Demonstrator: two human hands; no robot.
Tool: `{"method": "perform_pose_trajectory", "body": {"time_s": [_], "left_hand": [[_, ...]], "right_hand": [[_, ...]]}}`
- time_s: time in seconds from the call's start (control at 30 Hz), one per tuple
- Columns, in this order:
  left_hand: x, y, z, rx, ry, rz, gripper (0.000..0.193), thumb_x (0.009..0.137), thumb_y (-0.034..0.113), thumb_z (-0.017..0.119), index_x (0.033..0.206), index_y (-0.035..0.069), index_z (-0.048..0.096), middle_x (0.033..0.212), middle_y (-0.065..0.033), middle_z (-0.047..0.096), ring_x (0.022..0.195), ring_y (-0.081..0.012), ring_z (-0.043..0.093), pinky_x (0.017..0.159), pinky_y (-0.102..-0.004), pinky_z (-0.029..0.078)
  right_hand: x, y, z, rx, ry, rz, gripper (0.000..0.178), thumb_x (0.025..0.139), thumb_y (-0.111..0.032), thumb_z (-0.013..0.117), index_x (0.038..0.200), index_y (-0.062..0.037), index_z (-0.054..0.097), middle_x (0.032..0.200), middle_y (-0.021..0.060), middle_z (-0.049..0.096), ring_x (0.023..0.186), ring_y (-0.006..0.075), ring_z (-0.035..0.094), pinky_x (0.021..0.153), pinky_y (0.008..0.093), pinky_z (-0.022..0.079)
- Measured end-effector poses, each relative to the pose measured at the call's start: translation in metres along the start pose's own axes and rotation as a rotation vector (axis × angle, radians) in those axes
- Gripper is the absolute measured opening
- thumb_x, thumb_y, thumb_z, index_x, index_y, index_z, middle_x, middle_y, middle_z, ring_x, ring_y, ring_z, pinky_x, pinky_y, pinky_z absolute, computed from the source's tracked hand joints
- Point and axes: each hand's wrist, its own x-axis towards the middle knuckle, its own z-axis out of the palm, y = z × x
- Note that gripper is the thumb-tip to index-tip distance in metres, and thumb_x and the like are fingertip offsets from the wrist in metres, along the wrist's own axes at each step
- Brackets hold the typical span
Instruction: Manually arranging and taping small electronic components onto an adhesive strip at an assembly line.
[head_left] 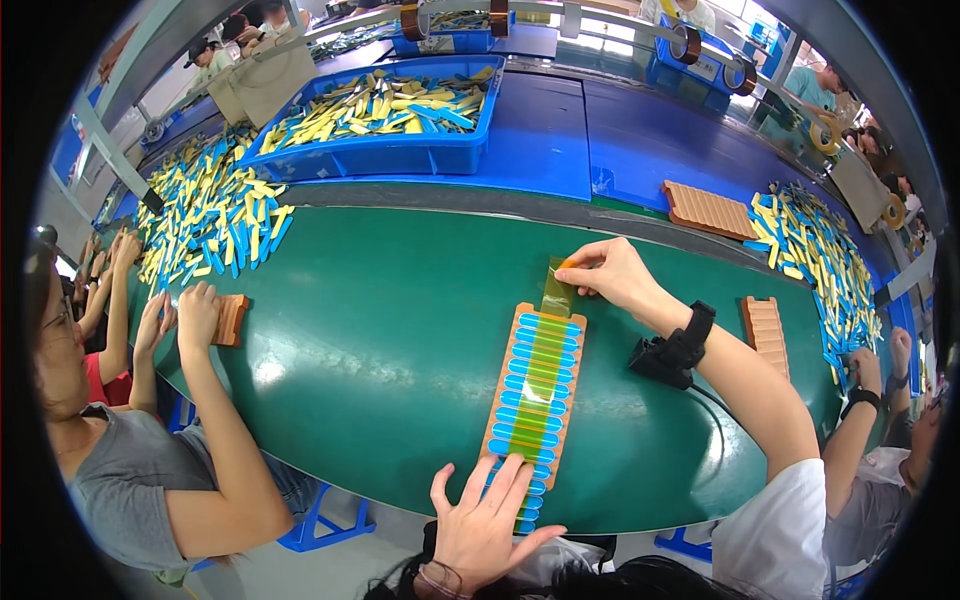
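A brown grooved tray (498, 412) lies lengthwise before me on the green table. Several rounded blue strips (553, 343) sit crosswise in its grooves. Along the middle of the row runs a clear yellow tape (540, 372), which extends past the tray's far end. My right hand (612, 277) pinches the far end of that tape between thumb and fingertips. At the near end, my left hand (487, 522) has its fingers stretched out and laid on the tape and strips. More blue strips on the tape (527, 515) reach past the near edge of the tray, partly hidden by this hand.
A blue bin (400, 155) full of yellow and blue strips stands beyond the table. Loose piles lie at the left (215, 215) and right (815, 245). Other grooved trays (710, 210) rest nearby. Co-workers sit on both sides, one co-worker's hand (200, 312) at a tray.
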Motion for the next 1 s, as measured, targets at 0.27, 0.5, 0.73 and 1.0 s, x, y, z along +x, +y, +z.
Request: {"method": "perform_pose_trajectory", "body": {"time_s": [0.27,0.5,0.73,1.0], "left_hand": [[0.012,-0.011,-0.003,-0.023,-0.034,0.083,0.058,0.073,0.048,0.055,0.113,0.006,0.047,0.117,-0.0048,0.044,0.112,-0.0233,0.033,0.091,-0.0527,0.017],[0.027,-0.015,-0.009,-0.029,-0.074,0.083,0.055,0.078,0.044,0.052,0.116,0.006,0.045,0.117,-0.0044,0.044,0.113,-0.0218,0.033,0.093,-0.0517,0.018],[0.032,-0.019,-0.018,0.008,-0.087,0.136,0.053,0.08,0.044,0.048,0.115,0.004,0.047,0.116,-0.0047,0.045,0.113,-0.0203,0.035,0.091,-0.0508,0.024],[0.048,-0.022,-0.021,0.088,-0.131,0.169,0.053,0.081,0.043,0.047,0.118,0.005,0.043,0.118,-0.0088,0.043,0.114,-0.0245,0.034,0.094,-0.0463,0.023]], "right_hand": [[-0.002,0.0,-0.002,0.014,0.001,0.004,0.021,0.072,-0.017,0.065,0.08,0.0027,0.064,0.069,0.0081,0.062,0.054,0.0091,0.054,0.053,0.0218,0.045],[-0.001,0.0,-0.001,-0.009,-0.017,-0.006,0.022,0.072,-0.017,0.065,0.08,0.0034,0.064,0.07,0.0088,0.062,0.053,0.0096,0.054,0.053,0.0224,0.046],[-0.003,-0.003,-0.003,0.034,-0.033,-0.024,0.022,0.075,-0.017,0.062,0.082,0.0038,0.063,0.072,0.0089,0.061,0.053,0.0092,0.054,0.052,0.0226,0.045],[-0.003,0.002,-0.001,0.033,-0.043,-0.027,0.023,0.078,-0.017,0.058,0.085,0.0043,0.062,0.073,0.0081,0.061,0.053,0.0088,0.054,0.051,0.0221,0.045]]}}
